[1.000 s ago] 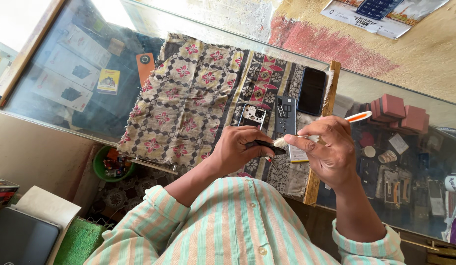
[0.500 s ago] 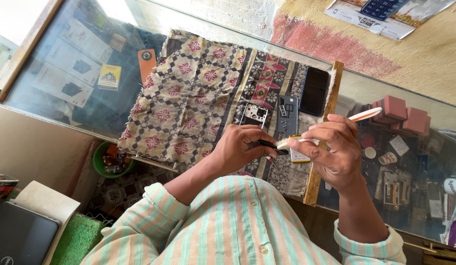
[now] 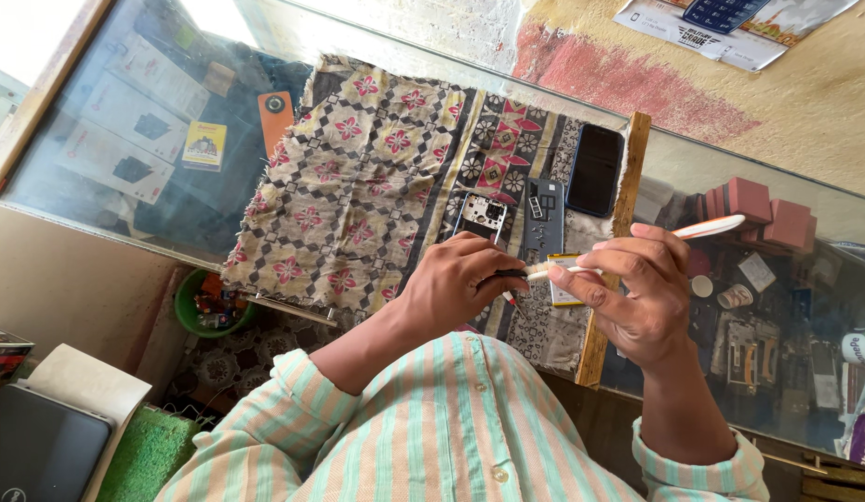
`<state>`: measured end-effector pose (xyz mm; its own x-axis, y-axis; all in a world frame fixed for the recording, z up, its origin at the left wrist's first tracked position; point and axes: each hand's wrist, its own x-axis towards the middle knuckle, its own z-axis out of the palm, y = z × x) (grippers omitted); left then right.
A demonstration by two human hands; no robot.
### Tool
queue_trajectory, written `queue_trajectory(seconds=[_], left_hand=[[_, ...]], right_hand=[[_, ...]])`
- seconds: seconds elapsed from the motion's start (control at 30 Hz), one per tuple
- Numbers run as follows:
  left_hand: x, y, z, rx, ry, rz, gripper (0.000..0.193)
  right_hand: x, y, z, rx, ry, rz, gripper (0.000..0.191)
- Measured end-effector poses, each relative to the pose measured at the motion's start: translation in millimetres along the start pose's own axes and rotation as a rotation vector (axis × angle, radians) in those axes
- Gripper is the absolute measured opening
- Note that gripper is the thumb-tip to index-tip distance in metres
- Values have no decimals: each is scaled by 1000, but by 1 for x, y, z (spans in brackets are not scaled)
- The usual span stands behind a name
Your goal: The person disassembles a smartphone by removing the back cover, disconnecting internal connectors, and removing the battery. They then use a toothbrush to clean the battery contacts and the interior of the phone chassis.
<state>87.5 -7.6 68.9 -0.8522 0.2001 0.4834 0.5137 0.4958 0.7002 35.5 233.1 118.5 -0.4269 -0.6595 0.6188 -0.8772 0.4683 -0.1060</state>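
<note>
My left hand (image 3: 456, 288) is shut on a small dark part (image 3: 507, 275) with a red tip, held above the counter. My right hand (image 3: 637, 297) grips a white toothbrush with an orange handle (image 3: 716, 226); its bristle end touches the part. Under the hands a patterned cloth (image 3: 358, 186) covers the glass counter (image 3: 126, 121). On the cloth lie an opened phone frame (image 3: 484, 216), a grey back cover (image 3: 544, 218) and a black phone (image 3: 595, 170). A yellow flat piece (image 3: 565, 290) is partly hidden behind my right fingers.
A wooden strip (image 3: 617, 232) runs along the cloth's right side. Boxes and an orange item (image 3: 276, 116) show under the glass; pink boxes (image 3: 753, 200) sit to the right. A green bowl (image 3: 205, 307) and a laptop (image 3: 33, 446) are low on the left.
Both hands stay together over the cloth with the brush against the small part. The brush handle has tilted slightly; nothing was picked up or put down.
</note>
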Motion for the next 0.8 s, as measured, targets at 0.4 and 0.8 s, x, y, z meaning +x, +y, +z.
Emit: queue_trajectory(seconds=[0.4, 0.8], left_hand=[[-2, 1, 0, 30, 17, 38, 23], [5, 5, -7, -200, -146, -157, 22]], right_hand=[[0, -3, -4, -42, -3, -34, 39], [8, 9, 2, 178, -55, 44, 39]])
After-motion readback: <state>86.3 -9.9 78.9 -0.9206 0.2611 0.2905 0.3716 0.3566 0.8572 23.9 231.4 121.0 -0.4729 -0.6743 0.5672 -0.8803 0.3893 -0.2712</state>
